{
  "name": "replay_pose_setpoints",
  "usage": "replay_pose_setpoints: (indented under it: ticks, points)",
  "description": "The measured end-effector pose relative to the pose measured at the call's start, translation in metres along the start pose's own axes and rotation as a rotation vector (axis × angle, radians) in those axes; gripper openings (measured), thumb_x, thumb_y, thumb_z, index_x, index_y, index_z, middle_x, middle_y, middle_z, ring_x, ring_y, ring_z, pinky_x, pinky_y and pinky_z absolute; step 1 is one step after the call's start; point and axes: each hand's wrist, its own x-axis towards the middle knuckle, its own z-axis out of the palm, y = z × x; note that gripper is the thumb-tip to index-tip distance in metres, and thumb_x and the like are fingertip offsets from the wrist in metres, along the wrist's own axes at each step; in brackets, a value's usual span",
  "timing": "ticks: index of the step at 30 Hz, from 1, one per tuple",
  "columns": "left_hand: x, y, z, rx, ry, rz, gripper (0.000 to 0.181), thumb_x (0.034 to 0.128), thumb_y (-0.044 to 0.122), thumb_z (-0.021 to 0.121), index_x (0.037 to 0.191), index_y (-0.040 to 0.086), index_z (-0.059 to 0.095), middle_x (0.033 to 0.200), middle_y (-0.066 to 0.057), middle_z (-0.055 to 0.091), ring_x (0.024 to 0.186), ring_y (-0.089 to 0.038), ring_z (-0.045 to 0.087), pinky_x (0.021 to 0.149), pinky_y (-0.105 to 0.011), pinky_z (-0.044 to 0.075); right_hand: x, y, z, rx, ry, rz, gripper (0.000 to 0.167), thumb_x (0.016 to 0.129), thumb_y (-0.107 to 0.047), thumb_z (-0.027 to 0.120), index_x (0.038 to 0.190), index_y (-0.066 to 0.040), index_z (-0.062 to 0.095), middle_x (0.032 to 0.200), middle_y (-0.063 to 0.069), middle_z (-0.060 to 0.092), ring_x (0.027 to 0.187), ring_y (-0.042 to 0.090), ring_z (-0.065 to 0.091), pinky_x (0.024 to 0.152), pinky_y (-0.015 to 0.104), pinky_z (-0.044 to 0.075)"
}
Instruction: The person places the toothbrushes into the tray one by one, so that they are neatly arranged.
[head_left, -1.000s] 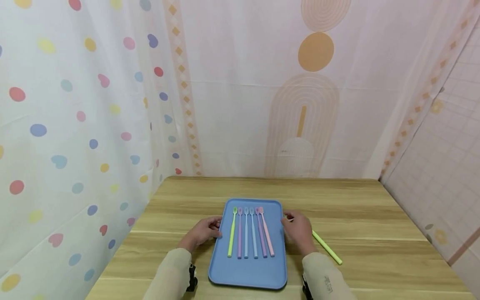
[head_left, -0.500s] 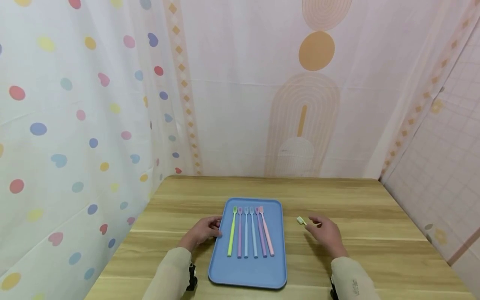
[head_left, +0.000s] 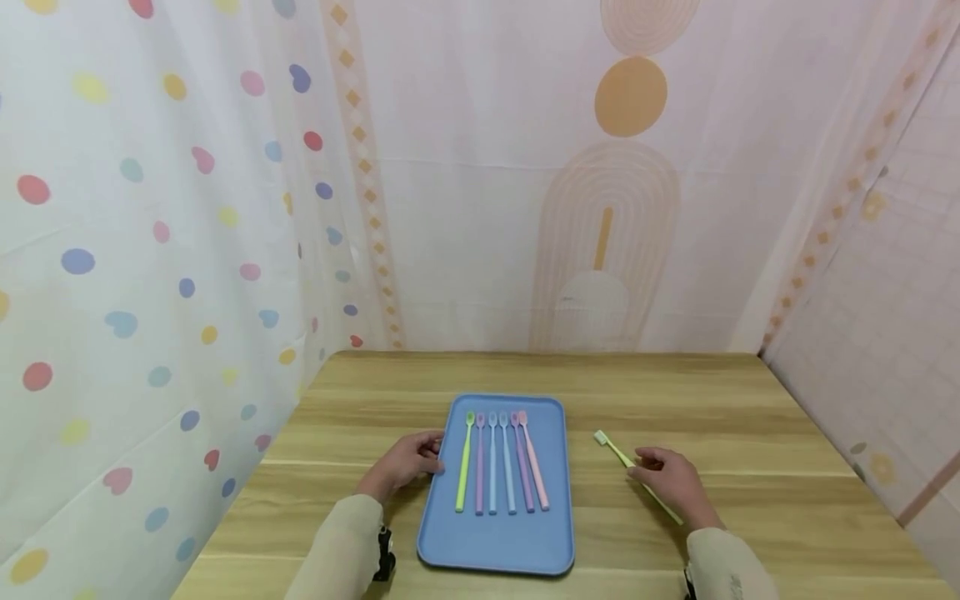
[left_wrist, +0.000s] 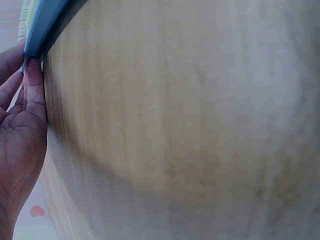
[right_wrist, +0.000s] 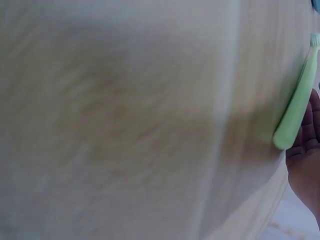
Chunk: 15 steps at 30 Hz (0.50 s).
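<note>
A blue rectangular tray (head_left: 495, 546) lies on the table, with several toothbrushes (head_left: 492, 475) in a row on it, bristle heads toward the far end. My left hand (head_left: 408, 461) pinches the tray's left rim; thumb and fingertips meet the tray edge (left_wrist: 42, 25) in the left wrist view. Right of the tray, a lime-green toothbrush (head_left: 617, 452) rests slantwise on the wooden table. Over the middle of its handle is my right hand (head_left: 672, 483), fingers loosely bent. The right wrist view has the green handle (right_wrist: 296, 115) in front of the fingers; whether they touch is unclear.
The wood-grain table (head_left: 765, 467) reaches back to a patterned curtain (head_left: 465, 250). A dotted curtain (head_left: 165, 333) hangs along the left side and a pale checked one (head_left: 900, 333) along the right.
My right hand has left the tray's right edge and moved right and nearer, along the green toothbrush, uncovering its head. The left hand, tray and toothbrushes stay in place.
</note>
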Motion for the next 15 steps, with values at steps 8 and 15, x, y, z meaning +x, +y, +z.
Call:
replay_pose_setpoints:
  ticks: [8, 15]
  points:
    - [0.0023, -0.0023, 0.0006, 0.005, 0.001, -0.002, 0.061, 0.0807, -0.009, 0.073, 0.138, -0.008, 0.052, 0.101, -0.01, 0.058, 0.091, -0.023, 0.052, 0.077, -0.033, 0.046, -0.0081, 0.0081, 0.0015, 0.031, 0.008, 0.019, 0.046, 0.086, -0.018, 0.077, 0.123, 0.007, 0.065, 0.11, 0.013, 0.066, 0.1, 0.028, 0.06, 0.087, 0.047, 0.048]
    - [0.0014, -0.0003, 0.0009, -0.004, -0.002, 0.005, 0.061, 0.0804, -0.011, 0.072, 0.137, -0.009, 0.052, 0.101, -0.011, 0.058, 0.091, -0.023, 0.051, 0.076, -0.032, 0.046, -0.0099, 0.0086, 0.0049, 0.028, 0.034, 0.031, 0.04, 0.085, -0.014, 0.076, 0.119, 0.007, 0.067, 0.106, 0.013, 0.062, 0.095, 0.026, 0.058, 0.083, 0.046, 0.047]
